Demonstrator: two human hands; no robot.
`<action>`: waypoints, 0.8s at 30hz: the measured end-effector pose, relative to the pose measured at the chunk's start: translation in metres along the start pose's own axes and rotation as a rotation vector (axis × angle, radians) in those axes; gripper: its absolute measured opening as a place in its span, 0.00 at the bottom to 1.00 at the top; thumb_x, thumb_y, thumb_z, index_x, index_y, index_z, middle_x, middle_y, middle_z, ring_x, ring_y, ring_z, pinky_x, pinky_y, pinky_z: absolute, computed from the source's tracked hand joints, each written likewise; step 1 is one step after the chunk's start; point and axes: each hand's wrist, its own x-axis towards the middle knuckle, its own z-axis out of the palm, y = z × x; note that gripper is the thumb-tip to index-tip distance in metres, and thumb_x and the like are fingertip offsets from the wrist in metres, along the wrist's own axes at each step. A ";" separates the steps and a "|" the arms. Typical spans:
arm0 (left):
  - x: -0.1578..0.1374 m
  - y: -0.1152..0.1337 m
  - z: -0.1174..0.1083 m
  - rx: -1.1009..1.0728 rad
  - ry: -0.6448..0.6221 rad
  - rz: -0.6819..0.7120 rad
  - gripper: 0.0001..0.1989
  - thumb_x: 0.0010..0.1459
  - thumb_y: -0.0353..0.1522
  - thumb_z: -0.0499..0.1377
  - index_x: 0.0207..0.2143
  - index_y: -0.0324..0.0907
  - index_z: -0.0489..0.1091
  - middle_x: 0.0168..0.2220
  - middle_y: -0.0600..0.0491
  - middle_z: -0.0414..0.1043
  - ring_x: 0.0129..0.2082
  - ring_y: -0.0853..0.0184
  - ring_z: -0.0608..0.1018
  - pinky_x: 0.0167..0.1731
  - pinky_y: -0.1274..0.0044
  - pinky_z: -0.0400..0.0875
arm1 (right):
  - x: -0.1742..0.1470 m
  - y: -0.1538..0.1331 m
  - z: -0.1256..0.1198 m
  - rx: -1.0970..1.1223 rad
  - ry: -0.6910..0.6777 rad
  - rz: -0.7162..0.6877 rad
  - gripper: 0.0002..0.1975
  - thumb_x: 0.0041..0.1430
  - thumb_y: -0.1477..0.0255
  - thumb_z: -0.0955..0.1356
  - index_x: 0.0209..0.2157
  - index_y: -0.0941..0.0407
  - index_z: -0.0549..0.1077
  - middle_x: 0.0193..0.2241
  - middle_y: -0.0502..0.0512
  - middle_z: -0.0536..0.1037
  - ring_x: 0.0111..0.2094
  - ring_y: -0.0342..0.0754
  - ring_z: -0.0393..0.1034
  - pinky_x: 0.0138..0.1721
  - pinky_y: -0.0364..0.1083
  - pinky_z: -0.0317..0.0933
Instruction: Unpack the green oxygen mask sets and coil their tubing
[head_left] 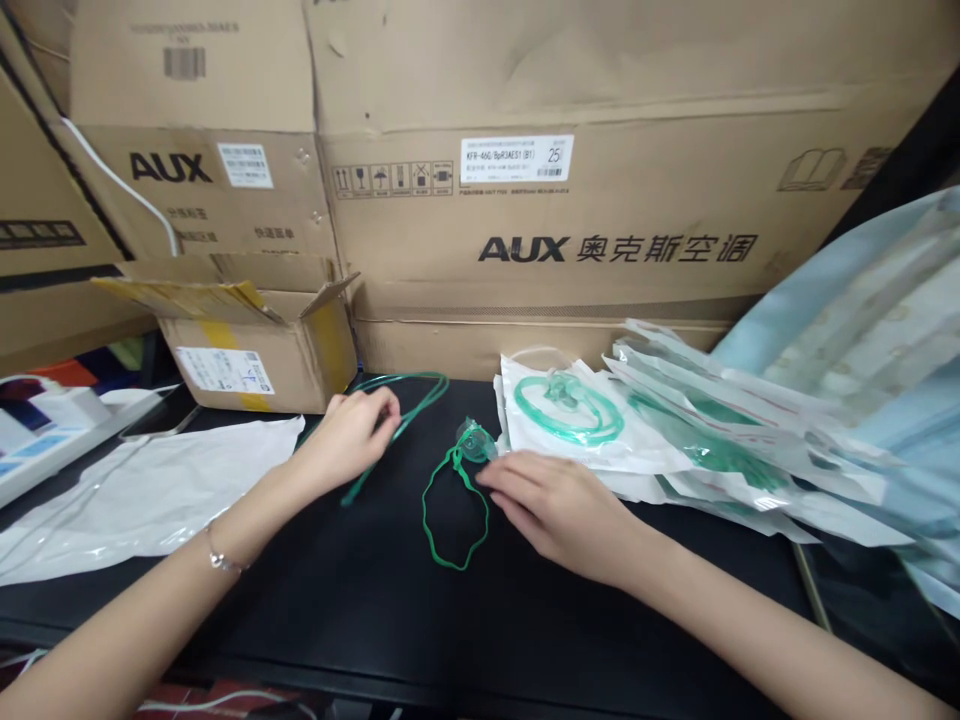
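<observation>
A: From the head camera, what did we have on the black table?

B: We had a green oxygen mask lying on it, just past our right hand. Its green elastic strap lay in a loose loop on the near side of the mask. Our right fingers were stretched out nearly flat, their tips touching the mask's edge and the top of the strap, not closed on anything.

A: And our left?

B: Our left hand was left of the mask, fingers pinched narrowly on the green tubing. The tubing ran from a loop behind the hand, toward the open carton, down to a free end nearer us.

A: How did we judge the handling?

B: Light and soft, we thought. The tubing looked limp and springy, apt to uncoil, so a pinch near a bend seemed best. The mask looked like thin, clear-green plastic, easily dented; we judged its rim or the tube port safer than the dome. The strap seemed stretchy and likely to snag.

A: What else lay round the mask?

B: To its right, a pile of sealed packets with more green masks inside. Far to its left, an empty clear bag. Behind it, stacked AUX cartons.
</observation>
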 end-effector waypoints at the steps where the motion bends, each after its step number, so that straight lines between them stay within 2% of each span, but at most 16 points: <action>1: 0.005 0.004 -0.008 -0.071 0.027 0.000 0.07 0.57 0.32 0.47 0.30 0.41 0.62 0.27 0.54 0.68 0.29 0.65 0.70 0.33 0.73 0.61 | 0.011 -0.002 -0.005 0.036 0.071 0.016 0.13 0.60 0.75 0.58 0.44 0.59 0.68 0.41 0.58 0.73 0.43 0.48 0.67 0.43 0.48 0.63; 3: 0.014 0.012 -0.019 -0.198 0.052 0.004 0.06 0.57 0.33 0.48 0.30 0.41 0.62 0.25 0.55 0.68 0.27 0.68 0.70 0.30 0.76 0.61 | 0.035 -0.002 -0.011 0.108 0.150 0.081 0.16 0.59 0.73 0.60 0.49 0.59 0.65 0.47 0.59 0.69 0.48 0.49 0.63 0.49 0.49 0.59; 4: 0.017 0.015 -0.021 -0.245 0.061 -0.001 0.06 0.57 0.33 0.48 0.30 0.41 0.62 0.25 0.55 0.69 0.26 0.68 0.70 0.29 0.77 0.61 | 0.046 0.000 -0.011 0.141 0.143 0.129 0.19 0.58 0.72 0.62 0.51 0.59 0.63 0.49 0.60 0.67 0.50 0.50 0.62 0.50 0.50 0.58; 7: 0.021 0.023 -0.017 -0.402 0.062 -0.046 0.08 0.56 0.34 0.50 0.29 0.40 0.63 0.24 0.55 0.68 0.25 0.69 0.70 0.27 0.78 0.61 | 0.075 0.008 0.002 0.269 0.032 0.233 0.27 0.54 0.67 0.66 0.55 0.59 0.59 0.48 0.63 0.68 0.43 0.51 0.67 0.44 0.51 0.62; 8: 0.021 0.024 -0.014 -0.480 0.046 -0.063 0.09 0.56 0.35 0.50 0.29 0.39 0.63 0.24 0.54 0.68 0.24 0.69 0.70 0.26 0.78 0.62 | 0.081 0.011 0.008 0.307 0.005 0.237 0.26 0.54 0.68 0.67 0.53 0.59 0.61 0.45 0.62 0.70 0.39 0.49 0.69 0.41 0.49 0.62; 11: 0.016 0.023 -0.010 -0.729 -0.051 -0.081 0.11 0.54 0.38 0.54 0.30 0.38 0.65 0.26 0.53 0.69 0.27 0.70 0.72 0.28 0.79 0.65 | 0.092 0.016 0.020 0.343 0.004 0.195 0.12 0.54 0.71 0.66 0.41 0.60 0.71 0.32 0.55 0.75 0.31 0.44 0.69 0.35 0.44 0.61; 12: 0.013 0.022 -0.012 -0.791 -0.080 -0.077 0.11 0.52 0.38 0.56 0.31 0.38 0.65 0.28 0.53 0.70 0.28 0.70 0.73 0.30 0.78 0.67 | 0.093 0.016 0.021 0.328 0.019 0.189 0.10 0.55 0.71 0.66 0.37 0.60 0.73 0.29 0.54 0.75 0.29 0.44 0.68 0.33 0.43 0.60; 14: 0.007 0.019 -0.019 -0.865 -0.110 -0.067 0.12 0.48 0.36 0.61 0.33 0.38 0.66 0.30 0.53 0.71 0.31 0.69 0.74 0.34 0.77 0.69 | 0.092 0.014 0.017 0.297 0.056 0.167 0.11 0.55 0.67 0.66 0.38 0.58 0.74 0.26 0.52 0.74 0.28 0.43 0.67 0.31 0.42 0.58; 16: -0.001 0.017 -0.030 -0.884 -0.089 -0.050 0.12 0.45 0.35 0.63 0.32 0.39 0.67 0.31 0.53 0.71 0.33 0.68 0.74 0.36 0.75 0.70 | 0.088 0.012 0.008 0.256 0.110 0.116 0.15 0.56 0.65 0.66 0.43 0.56 0.73 0.27 0.52 0.74 0.28 0.43 0.66 0.31 0.42 0.57; 19: -0.013 0.014 -0.045 -0.848 0.016 -0.023 0.10 0.46 0.35 0.63 0.32 0.41 0.68 0.32 0.53 0.72 0.33 0.68 0.74 0.35 0.76 0.71 | 0.078 0.008 -0.013 0.160 0.237 0.028 0.18 0.58 0.64 0.63 0.48 0.54 0.71 0.26 0.51 0.71 0.26 0.42 0.63 0.30 0.42 0.56; 22: -0.026 0.011 -0.047 -0.709 0.044 0.021 0.07 0.49 0.35 0.61 0.31 0.42 0.69 0.30 0.55 0.71 0.29 0.70 0.74 0.30 0.79 0.70 | 0.065 0.006 -0.039 0.134 0.462 0.065 0.15 0.59 0.64 0.62 0.43 0.52 0.74 0.23 0.49 0.65 0.24 0.41 0.58 0.28 0.43 0.55; 24: -0.036 0.009 -0.038 -0.535 -0.059 0.102 0.04 0.52 0.34 0.58 0.30 0.43 0.69 0.30 0.55 0.71 0.30 0.70 0.74 0.30 0.79 0.69 | 0.058 0.008 -0.056 0.233 0.578 0.149 0.12 0.58 0.65 0.63 0.37 0.53 0.76 0.25 0.50 0.64 0.27 0.42 0.59 0.30 0.43 0.56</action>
